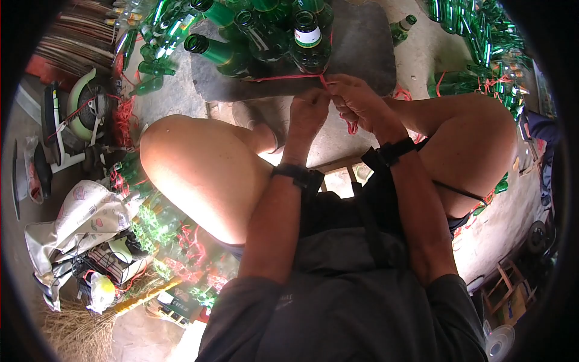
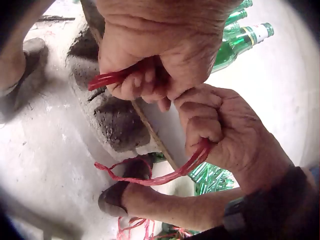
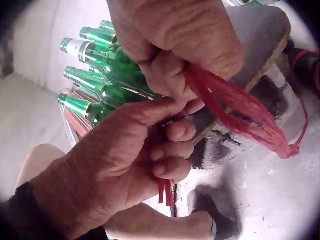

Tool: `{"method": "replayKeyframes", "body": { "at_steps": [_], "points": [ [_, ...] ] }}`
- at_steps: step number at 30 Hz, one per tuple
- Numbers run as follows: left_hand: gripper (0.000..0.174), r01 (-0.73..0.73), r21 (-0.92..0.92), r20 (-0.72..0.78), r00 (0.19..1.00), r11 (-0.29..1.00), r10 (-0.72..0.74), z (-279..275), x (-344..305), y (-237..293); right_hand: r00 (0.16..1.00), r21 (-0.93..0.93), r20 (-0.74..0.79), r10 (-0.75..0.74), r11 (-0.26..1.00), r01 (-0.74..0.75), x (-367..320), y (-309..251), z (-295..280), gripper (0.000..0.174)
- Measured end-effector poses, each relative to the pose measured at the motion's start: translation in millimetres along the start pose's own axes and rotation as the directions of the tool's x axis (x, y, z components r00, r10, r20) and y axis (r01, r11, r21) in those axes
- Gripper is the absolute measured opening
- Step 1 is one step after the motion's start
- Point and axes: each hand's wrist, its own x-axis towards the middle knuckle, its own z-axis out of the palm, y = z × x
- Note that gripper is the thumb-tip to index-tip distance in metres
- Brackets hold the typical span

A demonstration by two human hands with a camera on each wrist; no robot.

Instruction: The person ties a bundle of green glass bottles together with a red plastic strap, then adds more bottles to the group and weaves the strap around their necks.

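Observation:
A bundle of green glass bottles (image 1: 259, 45) stands upright on a dark board, with a red plastic string (image 1: 280, 78) passing round its near side. At the front of the bundle is a bottle with a white neck label (image 1: 307, 38). My left hand (image 1: 309, 114) grips the string, fingers curled, its short cut ends (image 3: 165, 192) poking out below the fist. Right against it, my right hand (image 1: 362, 107) pinches the string too, and a long loose loop (image 2: 175, 175) hangs from that fist. The string between the fingertips is partly hidden by the hands.
The dark board (image 1: 362, 60) has a rough block (image 2: 112, 117) under its edge. One bottle (image 1: 403, 29) lies beside the board. More green bottles (image 1: 476, 36) are heaped on the right and at the back left. Tangled red string (image 1: 125, 120), a white sack (image 1: 90, 211) and a straw broom (image 1: 81, 326) lie leftward.

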Motion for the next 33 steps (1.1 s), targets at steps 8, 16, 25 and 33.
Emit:
{"method": "replayKeyframes", "body": {
  "at_steps": [8, 16, 25, 33],
  "points": [
    [0.019, 0.055, 0.040, 0.265, 0.962, 0.998, -0.064, -3, 4, -20, 0.993, -0.118, 0.068, -0.093, 0.988, 0.101, 13, 12, -11, 0.016],
    [0.010, 0.209, -0.391, 0.043, 0.977, 0.896, -0.209, -2, 8, 14, 0.923, -0.471, 0.010, -0.384, 0.813, 0.343, 19, 20, -5, 0.019],
    [0.012, 0.193, -0.399, -0.006, 0.977, 0.896, -0.213, -4, 13, 13, 0.828, -0.811, 0.020, -0.561, 0.474, 0.342, 30, 27, -16, 0.017],
    [0.016, 0.386, -0.566, 0.121, 0.913, 0.728, -0.390, -7, 11, 28, 0.670, -0.932, 0.050, -0.740, 0.208, 0.299, 32, 19, -20, 0.013]
  ]
}}
